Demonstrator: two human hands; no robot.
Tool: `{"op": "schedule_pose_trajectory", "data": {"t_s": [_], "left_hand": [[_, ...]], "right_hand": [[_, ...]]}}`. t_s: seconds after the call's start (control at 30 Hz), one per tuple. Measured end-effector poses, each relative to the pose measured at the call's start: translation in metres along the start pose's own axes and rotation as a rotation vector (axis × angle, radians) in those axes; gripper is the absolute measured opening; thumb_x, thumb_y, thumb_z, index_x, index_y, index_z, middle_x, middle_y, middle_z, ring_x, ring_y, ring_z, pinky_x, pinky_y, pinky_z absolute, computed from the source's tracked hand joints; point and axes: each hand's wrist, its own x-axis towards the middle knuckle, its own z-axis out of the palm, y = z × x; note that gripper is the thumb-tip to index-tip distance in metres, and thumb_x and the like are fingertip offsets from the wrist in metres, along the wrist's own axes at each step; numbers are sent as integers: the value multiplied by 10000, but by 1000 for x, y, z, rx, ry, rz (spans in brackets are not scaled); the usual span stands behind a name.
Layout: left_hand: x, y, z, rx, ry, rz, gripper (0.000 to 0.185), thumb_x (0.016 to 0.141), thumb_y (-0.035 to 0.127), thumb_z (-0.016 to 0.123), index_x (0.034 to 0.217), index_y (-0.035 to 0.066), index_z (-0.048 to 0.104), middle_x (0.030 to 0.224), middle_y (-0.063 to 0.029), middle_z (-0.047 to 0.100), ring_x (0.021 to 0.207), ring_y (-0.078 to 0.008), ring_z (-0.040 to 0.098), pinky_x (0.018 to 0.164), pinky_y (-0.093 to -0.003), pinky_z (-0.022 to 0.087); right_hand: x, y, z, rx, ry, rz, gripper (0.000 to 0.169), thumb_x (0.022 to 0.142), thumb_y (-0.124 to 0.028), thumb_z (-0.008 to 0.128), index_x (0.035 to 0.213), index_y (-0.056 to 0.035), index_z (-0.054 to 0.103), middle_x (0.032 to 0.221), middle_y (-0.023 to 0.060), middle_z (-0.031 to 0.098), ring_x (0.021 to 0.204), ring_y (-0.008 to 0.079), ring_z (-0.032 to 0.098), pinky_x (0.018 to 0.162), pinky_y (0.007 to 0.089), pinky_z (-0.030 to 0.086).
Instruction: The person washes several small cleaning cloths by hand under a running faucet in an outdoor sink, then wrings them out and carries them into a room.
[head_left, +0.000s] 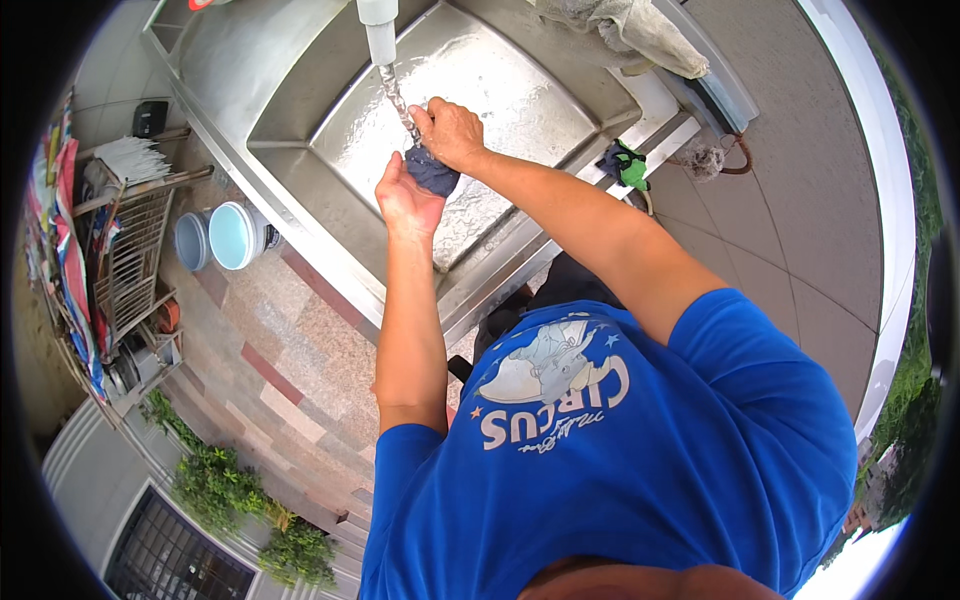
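Observation:
A bunched dark-blue cloth (432, 172) is between my hands, over the basin of a stainless steel sink (517, 82). My left hand (411, 196) cups it from below, palm up and fingers largely hidden under the fabric. From above, my right hand (450, 133) presses against the cloth's upper side with its fingers curled. A stream of water (397, 97) runs from the white spout (381, 37) down onto the cloth, right beside my right thumb. Shallow water glistens across the bottom of the basin.
On the sink's right rim lies a dark and green cloth bundle (624, 163). Greyish towels (630, 34) drape over the far right corner. Two buckets (232, 235) stand on the tiled floor at left, near a slatted rack (135, 262). Leafy plants (217, 480) grow farther off.

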Motion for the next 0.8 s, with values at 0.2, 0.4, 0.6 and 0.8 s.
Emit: {"op": "schedule_pose_trajectory", "data": {"t_s": [0.2,0.4,0.6,0.8], "left_hand": [[30,-5,-100,4,-501,223,432,1012,356,434,1202,-22,522,1120,-159,586,1027,-248,580,938,-395,491],[10,-8,-40,-246,-110,64,385,1020,374,431,1105,28,575,1071,-140,627,980,-270,606,887,-421,513],[7,-3,-20,-38,40,67,392,1008,317,428,1264,35,521,1264,-199,574,1245,-334,541,1080,-538,395],[23,3,-41,-170,43,-14,638,976,462,431,1347,-57,452,1343,-247,518,1255,-416,496,1082,-585,358]], "right_hand": [[-92,-41,13,376,-126,-256,405,914,-378,658,732,-22,595,697,162,614,655,327,595,641,420,482],[-52,-22,17,28,-75,-284,417,951,-407,551,735,-56,617,798,176,664,741,404,642,677,512,487],[5,7,5,55,63,-26,434,937,-375,627,799,36,652,763,247,677,736,419,666,701,486,518],[-50,-30,-2,227,-183,-49,282,852,-237,695,832,43,672,766,221,680,756,395,674,730,464,518]]}}
